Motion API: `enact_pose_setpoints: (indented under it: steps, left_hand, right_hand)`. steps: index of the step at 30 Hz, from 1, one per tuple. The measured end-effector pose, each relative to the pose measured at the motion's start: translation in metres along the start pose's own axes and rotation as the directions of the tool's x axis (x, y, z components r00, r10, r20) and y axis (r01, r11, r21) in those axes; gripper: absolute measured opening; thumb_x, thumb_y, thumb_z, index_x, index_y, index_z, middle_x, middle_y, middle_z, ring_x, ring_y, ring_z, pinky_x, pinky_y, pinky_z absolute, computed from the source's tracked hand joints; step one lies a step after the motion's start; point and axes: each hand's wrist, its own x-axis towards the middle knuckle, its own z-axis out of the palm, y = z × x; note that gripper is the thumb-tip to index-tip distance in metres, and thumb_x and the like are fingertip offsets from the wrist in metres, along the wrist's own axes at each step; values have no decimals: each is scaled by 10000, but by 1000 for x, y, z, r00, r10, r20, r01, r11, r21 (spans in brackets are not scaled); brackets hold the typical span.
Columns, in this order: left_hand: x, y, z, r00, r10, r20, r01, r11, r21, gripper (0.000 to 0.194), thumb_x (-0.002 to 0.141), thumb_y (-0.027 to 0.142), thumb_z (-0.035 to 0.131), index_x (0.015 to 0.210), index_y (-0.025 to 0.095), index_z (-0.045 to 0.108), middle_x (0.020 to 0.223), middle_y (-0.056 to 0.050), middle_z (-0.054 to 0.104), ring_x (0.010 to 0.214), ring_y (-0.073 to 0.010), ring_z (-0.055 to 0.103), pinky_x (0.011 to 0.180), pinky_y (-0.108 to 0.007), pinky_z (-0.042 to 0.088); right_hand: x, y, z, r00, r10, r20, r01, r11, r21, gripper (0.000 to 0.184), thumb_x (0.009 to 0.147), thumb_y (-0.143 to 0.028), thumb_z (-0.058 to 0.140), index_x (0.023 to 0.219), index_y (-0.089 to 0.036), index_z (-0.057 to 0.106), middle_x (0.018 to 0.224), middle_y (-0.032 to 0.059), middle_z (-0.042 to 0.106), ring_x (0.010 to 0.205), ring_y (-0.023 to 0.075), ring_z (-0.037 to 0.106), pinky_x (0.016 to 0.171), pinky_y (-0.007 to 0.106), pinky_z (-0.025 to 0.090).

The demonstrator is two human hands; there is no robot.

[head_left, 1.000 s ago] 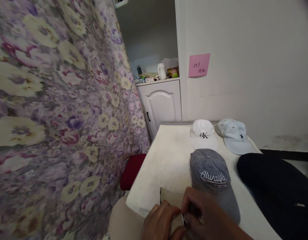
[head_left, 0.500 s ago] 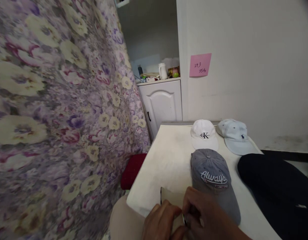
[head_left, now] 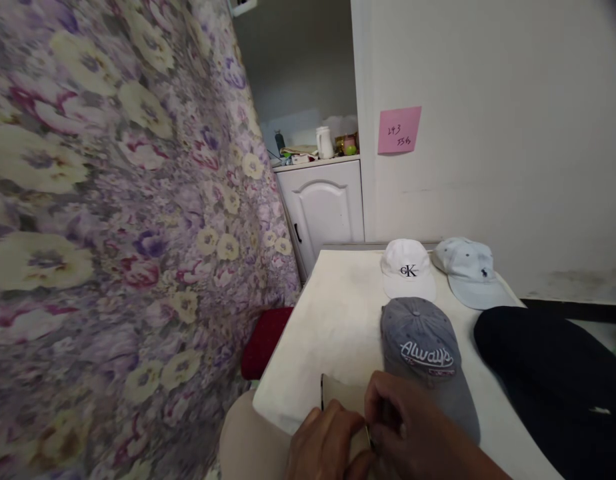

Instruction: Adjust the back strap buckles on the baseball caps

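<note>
At the bottom edge of the view my left hand (head_left: pixel 325 443) and my right hand (head_left: pixel 413 430) meet over a flat tan card-like sheet (head_left: pixel 341 395) lying on the white table (head_left: pixel 338 313). Both hands have their fingers curled, pinching a small thin object between them that I cannot make out. My right hand lies against the brim of a grey cap (head_left: pixel 424 347) with "Always" stitched on it.
A white cap (head_left: pixel 407 268) and a pale blue cap (head_left: pixel 468 270) lie further back; a black cap or cloth (head_left: pixel 553 380) lies at right. A floral curtain (head_left: pixel 113 220) fills the left. Beyond are a red cushion (head_left: pixel 265 341), a white cabinet (head_left: pixel 322 207) and a pink note (head_left: pixel 399 130).
Hardly anything differs: the hands stay pinched together at the table's near edge, with only slight shifts of the fingers and of the camera.
</note>
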Motion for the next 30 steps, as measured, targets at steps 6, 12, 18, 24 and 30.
enact_pose_setpoints:
  steps: [6,12,18,24,30]
  left_hand:
    - [4,1,-4,999,8,-42,-9,999,-41,254,860,332,693,1067,262,566,854,3,733,754,-193,727,662,-312,609]
    - [5,3,-7,999,-21,-45,18,998,-60,238,870,329,688,1058,259,559,870,-2,734,779,-199,733,646,-316,615]
    - [4,1,-4,998,-51,-23,49,997,-58,254,845,306,716,1043,255,564,879,-9,740,801,-214,740,648,-330,625]
    - [4,0,-3,996,-31,-89,27,998,-49,276,857,334,703,1074,254,552,888,-13,741,796,-206,739,681,-327,630]
    - [5,4,-5,998,-24,-62,21,999,-46,259,855,306,701,1068,255,564,882,-6,736,785,-207,736,663,-318,620]
  right_hand:
    - [2,7,0,999,-10,44,4,991,134,249,641,16,510,739,-206,566,644,-63,547,624,114,501,557,241,344]
    - [1,8,-1,998,-11,58,-1,980,201,230,652,-8,532,762,-204,578,658,-61,547,635,119,514,566,247,357]
    - [1,6,-1,999,-19,40,13,986,165,212,647,-13,554,739,-201,586,646,-58,572,623,117,525,559,240,359]
    - [2,6,-3,997,-32,77,19,987,162,230,689,-11,523,793,-206,587,700,-46,606,654,124,538,580,250,382]
    - [-1,-5,-5,998,-28,61,28,1000,15,225,690,-8,521,773,-213,568,726,-36,600,668,127,527,595,255,382]
